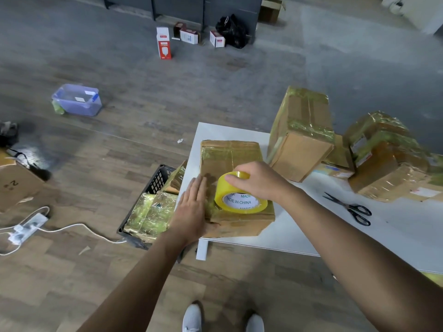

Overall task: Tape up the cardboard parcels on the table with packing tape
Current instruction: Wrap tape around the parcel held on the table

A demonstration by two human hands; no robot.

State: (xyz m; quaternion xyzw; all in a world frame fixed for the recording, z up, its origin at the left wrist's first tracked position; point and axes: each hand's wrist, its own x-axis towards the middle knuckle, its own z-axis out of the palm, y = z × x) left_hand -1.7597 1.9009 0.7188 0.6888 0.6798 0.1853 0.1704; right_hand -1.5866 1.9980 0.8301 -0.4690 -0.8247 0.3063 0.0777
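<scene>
Flat left hand [193, 207] on parcel [230, 159]; right hand [261, 180] gripping tape roll [239, 200].

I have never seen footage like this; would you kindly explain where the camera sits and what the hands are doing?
There is no machine: a person wears one camera on the head, looking down at their own arms. The left hand lies flat on a parcel at the corner of a white table. The right hand grips a yellow tape roll on top of that parcel. Further right lie black scissors and more taped parcels. On the floor beside the table, a black crate holds other wrapped parcels.
</scene>
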